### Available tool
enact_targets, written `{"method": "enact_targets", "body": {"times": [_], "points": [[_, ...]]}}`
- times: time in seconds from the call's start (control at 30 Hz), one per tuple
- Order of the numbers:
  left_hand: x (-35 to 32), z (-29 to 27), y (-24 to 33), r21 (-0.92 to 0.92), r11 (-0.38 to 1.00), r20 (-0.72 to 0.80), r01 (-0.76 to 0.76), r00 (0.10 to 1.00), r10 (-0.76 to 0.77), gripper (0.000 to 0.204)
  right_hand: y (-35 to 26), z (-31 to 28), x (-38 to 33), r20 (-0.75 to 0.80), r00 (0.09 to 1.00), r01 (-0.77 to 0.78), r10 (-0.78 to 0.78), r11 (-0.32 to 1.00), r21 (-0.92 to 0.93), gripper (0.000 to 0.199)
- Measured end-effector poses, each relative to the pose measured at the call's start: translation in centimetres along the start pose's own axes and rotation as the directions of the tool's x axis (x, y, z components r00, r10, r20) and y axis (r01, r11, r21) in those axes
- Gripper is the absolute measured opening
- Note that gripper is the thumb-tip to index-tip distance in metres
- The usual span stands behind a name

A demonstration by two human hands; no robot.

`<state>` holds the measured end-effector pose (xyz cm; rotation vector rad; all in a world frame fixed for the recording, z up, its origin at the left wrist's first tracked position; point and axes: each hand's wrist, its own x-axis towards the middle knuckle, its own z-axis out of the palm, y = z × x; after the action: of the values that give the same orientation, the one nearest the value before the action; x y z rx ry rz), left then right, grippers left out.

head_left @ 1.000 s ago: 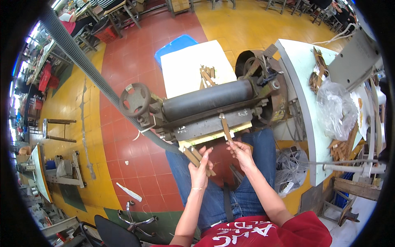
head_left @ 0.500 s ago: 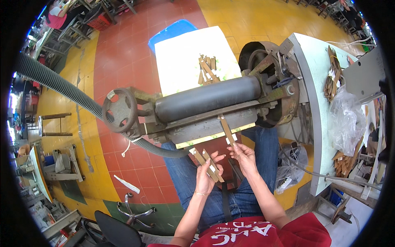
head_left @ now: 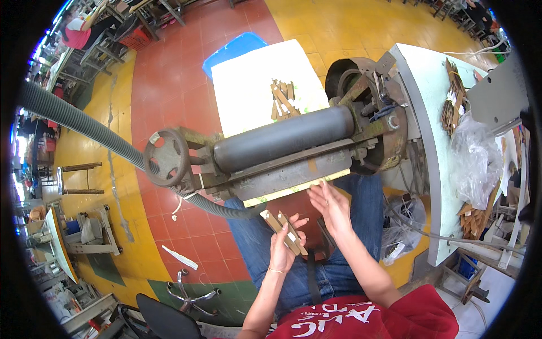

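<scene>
My left hand [head_left: 285, 242], above my lap, is closed on a few flat brown strips [head_left: 281, 229] with pale pieces on them; whether they are leather I cannot tell. My right hand [head_left: 332, 206] is empty, its fingers stretched out by the front edge of the roller machine. The machine has a long dark roller [head_left: 285, 138] and a metal feed plate [head_left: 282, 176] in front. Just below the bar before the roller, the brown end of another strip [head_left: 312, 164] shows on the plate. Behind the roller, several brown strips [head_left: 284, 97] lie piled on a white sheet [head_left: 248, 85].
A rusty handwheel [head_left: 167, 157] stands at the machine's left, beside a thick grey hose [head_left: 84, 121]. To the right is a pale table [head_left: 420, 73] with a strip bundle [head_left: 453, 101] and a clear plastic bag [head_left: 475, 161]. A wheeled chair base [head_left: 189, 294] stands lower left.
The strip that my right hand held has left the fingers and gone under the bar toward the roller. My right hand has opened and moved slightly forward. My left hand keeps its strips.
</scene>
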<state>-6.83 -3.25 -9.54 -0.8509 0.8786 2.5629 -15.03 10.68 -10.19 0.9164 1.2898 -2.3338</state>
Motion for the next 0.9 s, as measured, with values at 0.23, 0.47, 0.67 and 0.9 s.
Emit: {"method": "enact_targets", "body": {"times": [0.23, 0.47, 0.67, 0.9], "points": [[0.6, 0.4, -0.3, -0.083, 0.996, 0.052, -0.035, 0.998, 0.04, 0.051, 3.2, -5.4, -7.9, 0.074, 0.962, -0.208, 0.261, 0.885, -0.417, 0.038], [0.4, 2.5, 0.9, 0.028, 0.988, 0.049, -0.154, 0.987, 0.152, 0.042, 1.7, -2.7, -7.8, 0.314, 0.937, 0.331, -0.152, 0.675, -0.659, 0.02], [0.0, 2.8, 1.4, 0.115, 0.978, 0.11, -0.175, 0.981, 0.162, 0.042, 1.3, -1.9, -7.9, 0.336, 0.915, 0.401, -0.224, 0.605, -0.688, 0.019], [0.4, 2.6, 1.3, -0.074, 0.991, 0.09, -0.111, 0.989, 0.117, 0.045, 0.4, -2.6, -8.0, 0.219, 0.968, 0.23, -0.121, 0.77, -0.595, 0.017]]}}
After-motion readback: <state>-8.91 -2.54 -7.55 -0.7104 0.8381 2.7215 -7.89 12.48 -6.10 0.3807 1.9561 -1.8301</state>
